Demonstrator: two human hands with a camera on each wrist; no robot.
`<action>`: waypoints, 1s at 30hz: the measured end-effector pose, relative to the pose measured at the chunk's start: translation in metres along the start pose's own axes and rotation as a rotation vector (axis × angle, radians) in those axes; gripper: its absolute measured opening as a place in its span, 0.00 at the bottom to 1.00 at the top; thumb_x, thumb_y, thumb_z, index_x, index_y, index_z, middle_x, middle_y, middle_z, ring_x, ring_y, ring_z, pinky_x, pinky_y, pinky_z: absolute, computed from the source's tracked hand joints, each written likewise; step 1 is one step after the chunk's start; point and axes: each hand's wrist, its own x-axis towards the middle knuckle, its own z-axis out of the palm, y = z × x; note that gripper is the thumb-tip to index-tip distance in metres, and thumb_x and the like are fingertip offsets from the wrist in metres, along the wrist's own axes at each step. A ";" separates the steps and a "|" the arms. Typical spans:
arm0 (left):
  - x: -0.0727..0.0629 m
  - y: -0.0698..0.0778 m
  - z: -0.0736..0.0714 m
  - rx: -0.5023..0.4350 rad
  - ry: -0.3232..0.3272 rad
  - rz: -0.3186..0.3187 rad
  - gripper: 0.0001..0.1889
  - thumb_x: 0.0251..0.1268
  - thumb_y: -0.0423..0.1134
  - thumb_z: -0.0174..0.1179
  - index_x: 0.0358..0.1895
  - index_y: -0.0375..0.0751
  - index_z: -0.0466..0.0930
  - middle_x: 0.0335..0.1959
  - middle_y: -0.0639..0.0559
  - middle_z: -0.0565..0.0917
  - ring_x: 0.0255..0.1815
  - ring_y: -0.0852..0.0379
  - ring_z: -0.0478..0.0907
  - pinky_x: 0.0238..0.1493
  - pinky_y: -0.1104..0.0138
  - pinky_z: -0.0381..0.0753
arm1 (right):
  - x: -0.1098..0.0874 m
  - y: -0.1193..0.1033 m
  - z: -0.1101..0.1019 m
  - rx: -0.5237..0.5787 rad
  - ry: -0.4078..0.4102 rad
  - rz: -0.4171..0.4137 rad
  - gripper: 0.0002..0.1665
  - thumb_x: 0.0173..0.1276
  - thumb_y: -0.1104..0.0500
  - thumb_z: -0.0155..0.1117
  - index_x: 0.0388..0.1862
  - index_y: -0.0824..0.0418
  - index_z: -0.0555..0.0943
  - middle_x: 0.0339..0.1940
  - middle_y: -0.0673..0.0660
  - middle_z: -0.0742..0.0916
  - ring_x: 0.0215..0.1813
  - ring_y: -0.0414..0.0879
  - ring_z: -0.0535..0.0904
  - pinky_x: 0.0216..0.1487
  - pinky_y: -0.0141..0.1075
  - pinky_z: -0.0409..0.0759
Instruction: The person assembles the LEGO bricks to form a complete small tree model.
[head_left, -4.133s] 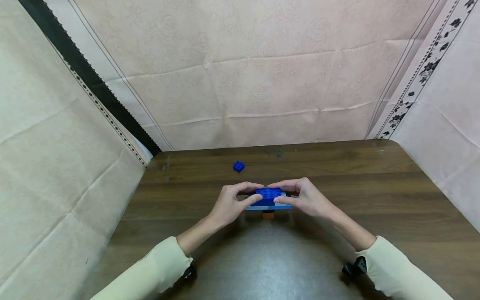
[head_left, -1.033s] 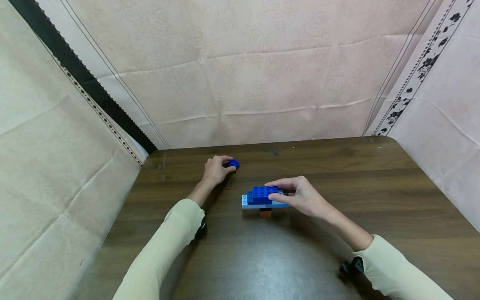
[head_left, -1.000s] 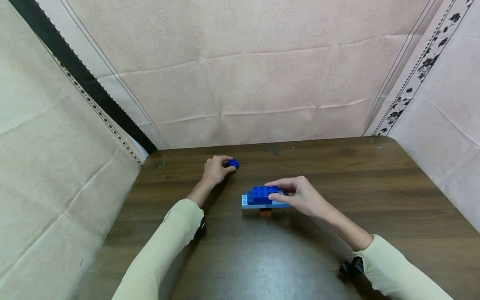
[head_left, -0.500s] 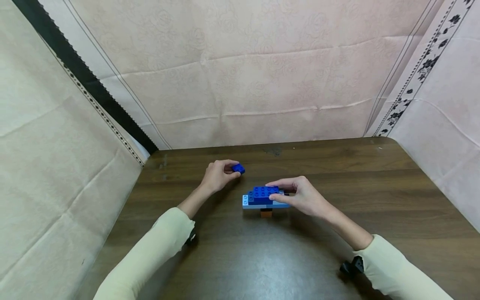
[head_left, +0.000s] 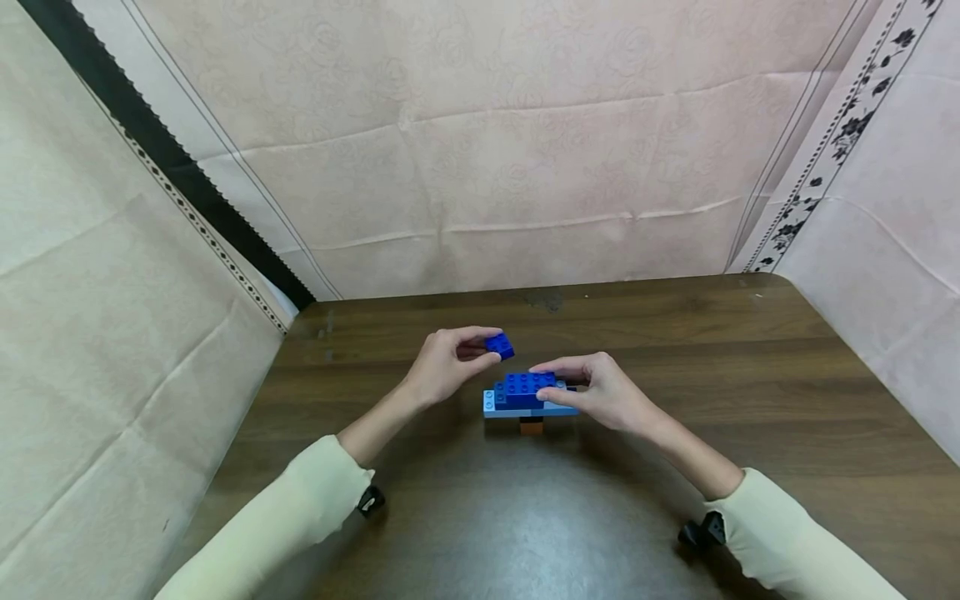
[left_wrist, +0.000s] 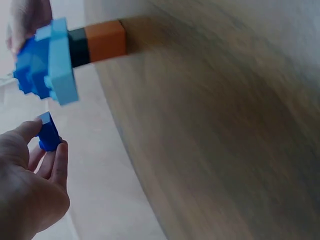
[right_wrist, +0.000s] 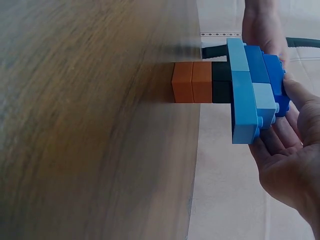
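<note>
My left hand pinches a small blue toy brick between thumb and fingers, raised off the table. It is just behind and to the left of a stack of toy bricks, apart from it. With thumb and fingers, my right hand grips the stack's top blue brick from the right side. Under that come a wide light blue layer, dark bricks and orange bricks at the foot. In the left wrist view the small brick shows in the fingertips.
The stack stands on a brown wooden table, whose far edge runs along a patterned cloth. More cloth hangs on the left and right. Black devices sit at the sleeve cuffs.
Earlier both hands were at the stack and the small brick lay on the table behind it. My left hand has since picked that brick up and brought it nearer; my right hand stays put.
</note>
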 end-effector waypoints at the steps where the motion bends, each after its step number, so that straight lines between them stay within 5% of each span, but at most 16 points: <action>1: -0.002 0.004 0.001 -0.016 -0.001 0.020 0.20 0.72 0.39 0.71 0.64 0.44 0.86 0.57 0.45 0.89 0.52 0.52 0.89 0.55 0.61 0.87 | 0.000 0.000 0.000 0.002 0.000 -0.001 0.19 0.74 0.60 0.73 0.62 0.60 0.88 0.55 0.58 0.91 0.49 0.46 0.90 0.51 0.37 0.88; 14: -0.017 0.030 0.010 -0.176 -0.092 0.216 0.18 0.73 0.34 0.70 0.63 0.41 0.86 0.55 0.49 0.89 0.53 0.57 0.89 0.56 0.63 0.86 | 0.001 0.000 0.000 0.021 -0.002 -0.012 0.20 0.73 0.62 0.74 0.61 0.66 0.86 0.54 0.59 0.91 0.51 0.47 0.91 0.49 0.38 0.89; 24: -0.020 0.031 0.014 -0.158 -0.150 0.246 0.20 0.71 0.35 0.71 0.64 0.43 0.86 0.56 0.51 0.89 0.55 0.57 0.87 0.61 0.47 0.84 | 0.002 0.002 -0.001 -0.006 0.005 -0.005 0.24 0.72 0.63 0.75 0.64 0.69 0.84 0.56 0.62 0.91 0.53 0.49 0.91 0.49 0.36 0.89; 30: -0.020 0.031 0.015 -0.122 -0.169 0.240 0.19 0.72 0.37 0.71 0.65 0.44 0.86 0.55 0.52 0.90 0.54 0.59 0.86 0.61 0.49 0.84 | 0.003 0.002 -0.001 -0.005 -0.002 -0.013 0.23 0.72 0.63 0.75 0.63 0.70 0.84 0.55 0.62 0.91 0.52 0.49 0.91 0.48 0.36 0.89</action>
